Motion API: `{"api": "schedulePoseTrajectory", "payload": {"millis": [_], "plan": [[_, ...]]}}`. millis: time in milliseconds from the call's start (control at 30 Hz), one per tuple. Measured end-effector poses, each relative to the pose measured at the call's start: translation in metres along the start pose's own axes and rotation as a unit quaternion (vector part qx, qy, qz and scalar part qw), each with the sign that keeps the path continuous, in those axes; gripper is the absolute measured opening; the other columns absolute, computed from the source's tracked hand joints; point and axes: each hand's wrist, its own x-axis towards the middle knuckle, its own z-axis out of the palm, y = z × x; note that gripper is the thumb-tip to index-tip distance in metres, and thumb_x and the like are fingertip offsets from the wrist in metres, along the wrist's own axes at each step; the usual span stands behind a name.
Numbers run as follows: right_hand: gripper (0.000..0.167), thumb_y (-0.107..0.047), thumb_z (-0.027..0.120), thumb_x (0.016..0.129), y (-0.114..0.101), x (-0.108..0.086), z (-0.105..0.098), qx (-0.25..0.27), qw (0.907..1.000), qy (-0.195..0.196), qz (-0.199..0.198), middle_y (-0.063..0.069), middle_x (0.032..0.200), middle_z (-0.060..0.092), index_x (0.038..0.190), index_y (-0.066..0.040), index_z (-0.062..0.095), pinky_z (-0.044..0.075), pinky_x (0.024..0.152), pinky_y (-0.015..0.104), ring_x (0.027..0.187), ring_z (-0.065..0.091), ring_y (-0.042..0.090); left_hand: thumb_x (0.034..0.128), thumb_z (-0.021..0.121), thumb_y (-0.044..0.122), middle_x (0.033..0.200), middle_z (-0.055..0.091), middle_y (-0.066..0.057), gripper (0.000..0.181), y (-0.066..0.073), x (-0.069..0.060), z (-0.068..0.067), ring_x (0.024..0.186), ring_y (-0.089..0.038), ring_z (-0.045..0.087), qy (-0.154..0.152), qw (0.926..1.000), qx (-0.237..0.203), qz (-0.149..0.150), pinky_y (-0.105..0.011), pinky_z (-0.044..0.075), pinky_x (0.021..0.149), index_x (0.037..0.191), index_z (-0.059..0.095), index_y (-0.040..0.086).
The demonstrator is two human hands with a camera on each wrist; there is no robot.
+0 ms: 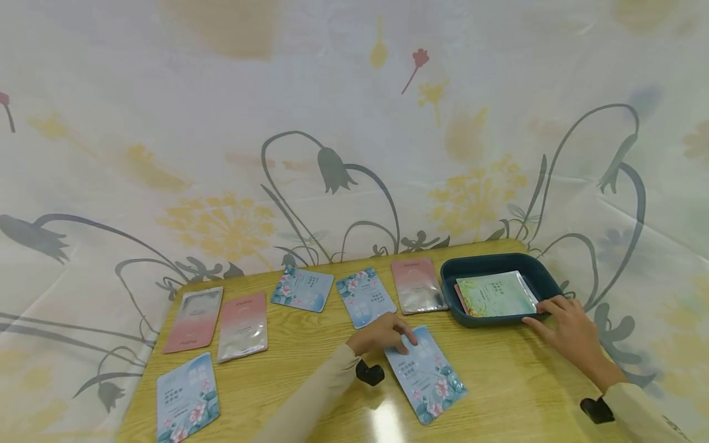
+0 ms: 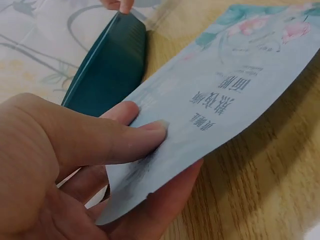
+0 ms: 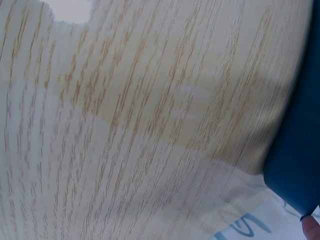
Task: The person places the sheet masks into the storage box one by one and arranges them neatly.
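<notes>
Between thumb and fingers, my left hand point(image 1: 382, 335) pinches one end of a light blue floral sachet point(image 1: 425, 376); in the left wrist view the hand point(image 2: 85, 150) has its thumb on top of the sachet point(image 2: 215, 100) and fingers beneath, the sachet tilted above the wood. My right hand point(image 1: 573, 338) grips the near right rim of a dark teal tray point(image 1: 482, 321), thumb outside. Inside the tray a green sachet point(image 1: 495, 295) lies over a pink one. The right wrist view shows the tray's side point(image 3: 295, 150) and a fingertip at its corner.
Two pink sachets point(image 1: 194, 320) point(image 1: 244, 326) and a blue floral one point(image 1: 188, 400) lie on the left of the wooden table point(image 1: 310, 369). Two more blue sachets point(image 1: 303, 289) point(image 1: 365, 297) are at the back, with a pink sachet point(image 1: 418, 286) beside the tray. A printed sheet hangs behind.
</notes>
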Motion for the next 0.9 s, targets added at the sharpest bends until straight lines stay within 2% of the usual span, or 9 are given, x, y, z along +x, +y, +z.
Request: {"api": "schedulePoseTrajectory", "payload": {"millis": [233, 433, 600, 733, 833, 900], "plan": [[0.035, -0.029, 0.087, 0.059, -0.001, 0.002, -0.002, 0.003, 1.0000, 0.000, 0.000, 0.007, 0.083, 0.060, 0.079, -0.009, 0.067, 0.033, 0.042, 0.030, 0.069, 0.047, 0.030, 0.0769, 0.068, -0.008, 0.107, 0.068, 0.001, 0.020, -0.003, -0.016, -0.004, 0.098, -0.014, 0.060, 0.063, 0.9958, -0.066, 0.004, -0.028, 0.052, 0.079, 0.089, 0.076, 0.006], [0.034, -0.024, 0.087, 0.057, -0.001, 0.001, -0.001, 0.001, 1.0000, -0.001, -0.001, 0.008, 0.083, 0.059, 0.080, -0.008, 0.067, 0.034, 0.042, 0.031, 0.069, 0.046, 0.030, 0.0770, 0.069, -0.007, 0.110, 0.066, 0.000, 0.022, -0.005, -0.027, -0.008, 0.115, -0.023, 0.054, 0.118, 0.9890, -0.087, 0.017, -0.036, 0.050, 0.088, 0.091, 0.076, 0.008], [0.034, -0.025, 0.087, 0.057, -0.001, 0.000, 0.000, 0.002, 1.0000, -0.001, 0.000, 0.008, 0.082, 0.059, 0.079, -0.009, 0.066, 0.033, 0.042, 0.031, 0.069, 0.047, 0.031, 0.0777, 0.070, -0.007, 0.110, 0.066, -0.003, 0.022, -0.001, -0.036, -0.013, 0.122, -0.031, 0.048, 0.143, 0.9806, -0.132, 0.023, -0.039, 0.050, 0.089, 0.096, 0.075, 0.006], [0.034, -0.024, 0.087, 0.056, -0.001, 0.000, 0.000, 0.003, 1.0000, 0.005, -0.004, 0.008, 0.081, 0.060, 0.078, -0.009, 0.066, 0.037, 0.043, 0.037, 0.070, 0.048, 0.032, 0.0789, 0.070, -0.007, 0.116, 0.064, -0.005, 0.025, 0.002, -0.041, -0.016, 0.130, -0.034, 0.039, 0.148, 0.9720, -0.180, 0.026, -0.036, 0.052, 0.085, 0.101, 0.074, 0.004], [0.034, -0.024, 0.087, 0.056, -0.002, 0.001, 0.000, 0.002, 0.9999, 0.007, -0.006, 0.009, 0.081, 0.060, 0.078, -0.008, 0.066, 0.041, 0.048, 0.044, 0.070, 0.048, 0.032, 0.0791, 0.071, -0.007, 0.116, 0.064, -0.005, 0.026, 0.005, -0.043, -0.016, 0.124, -0.026, 0.047, 0.150, 0.9681, -0.198, 0.031, -0.029, 0.053, 0.077, 0.103, 0.073, 0.004], [0.034, -0.024, 0.087, 0.056, -0.002, 0.001, 0.000, 0.000, 1.0000, 0.005, -0.007, 0.009, 0.081, 0.060, 0.078, -0.008, 0.067, 0.042, 0.050, 0.047, 0.070, 0.048, 0.033, 0.0790, 0.071, -0.006, 0.114, 0.065, -0.005, 0.027, 0.008, -0.043, -0.016, 0.105, -0.019, 0.057, 0.151, 0.9653, -0.211, 0.035, -0.025, 0.052, 0.069, 0.104, 0.073, 0.004]]}}
